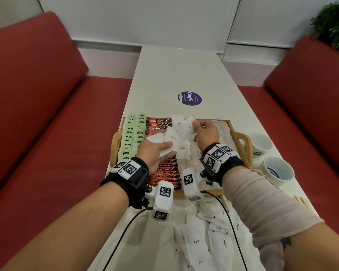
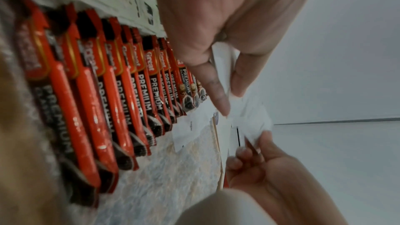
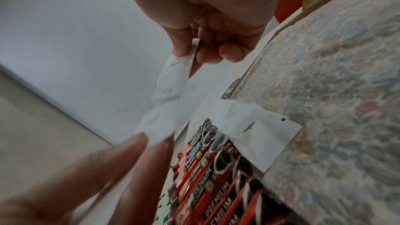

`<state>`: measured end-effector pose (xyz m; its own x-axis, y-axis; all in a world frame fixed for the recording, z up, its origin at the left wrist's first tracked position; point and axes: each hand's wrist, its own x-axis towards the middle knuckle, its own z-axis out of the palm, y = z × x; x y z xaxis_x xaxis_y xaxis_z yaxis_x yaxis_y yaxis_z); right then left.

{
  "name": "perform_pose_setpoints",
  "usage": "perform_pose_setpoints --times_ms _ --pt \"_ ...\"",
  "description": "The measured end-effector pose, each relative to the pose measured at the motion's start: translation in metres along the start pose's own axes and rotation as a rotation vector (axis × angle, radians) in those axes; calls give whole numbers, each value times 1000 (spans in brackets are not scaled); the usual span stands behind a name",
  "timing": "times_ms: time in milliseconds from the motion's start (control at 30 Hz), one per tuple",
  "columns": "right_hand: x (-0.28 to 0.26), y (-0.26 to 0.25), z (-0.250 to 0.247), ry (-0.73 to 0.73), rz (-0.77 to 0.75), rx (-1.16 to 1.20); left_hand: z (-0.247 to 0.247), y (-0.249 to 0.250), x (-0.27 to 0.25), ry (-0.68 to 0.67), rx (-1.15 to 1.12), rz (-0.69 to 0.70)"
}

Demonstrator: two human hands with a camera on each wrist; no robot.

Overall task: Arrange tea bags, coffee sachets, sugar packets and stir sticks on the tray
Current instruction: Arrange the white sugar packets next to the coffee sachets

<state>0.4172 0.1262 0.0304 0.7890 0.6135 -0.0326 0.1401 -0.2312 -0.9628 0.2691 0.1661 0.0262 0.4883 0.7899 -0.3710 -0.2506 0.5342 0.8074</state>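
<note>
Hands over tray | left hand grip: curled round sugar packets | right hand grip: pinching one packet's edge

green tea bags and red coffee sachets are lying in rows on the wooden tray, white sugar packets fanning above.

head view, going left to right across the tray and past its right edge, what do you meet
green tea bags → red coffee sachets → white sugar packets held in both hands → bare patterned tray liner → tray's wooden right handle → white cups on the table
</note>
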Motion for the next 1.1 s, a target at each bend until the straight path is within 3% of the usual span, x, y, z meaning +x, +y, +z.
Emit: perform_pose_setpoints --times_ms 133,300,467,600,933,1100 --pt "9 10 -9 23 34 -117 -9 6 7 92 -59 29" --pt "10 23 -17 -182 52 -441 -11 11 9 114 -60 39" --pt "7 25 -11 -361 112 -541 -10 9 12 130 -53 36" --pt "9 20 -3 -418 105 -594 -10 8 14 126 -54 36" --pt "15 18 3 -387 146 -724 -9 5 15 118 -48 39" --pt "13 17 0 -322 177 -653 -9 5 15 112 -53 42"
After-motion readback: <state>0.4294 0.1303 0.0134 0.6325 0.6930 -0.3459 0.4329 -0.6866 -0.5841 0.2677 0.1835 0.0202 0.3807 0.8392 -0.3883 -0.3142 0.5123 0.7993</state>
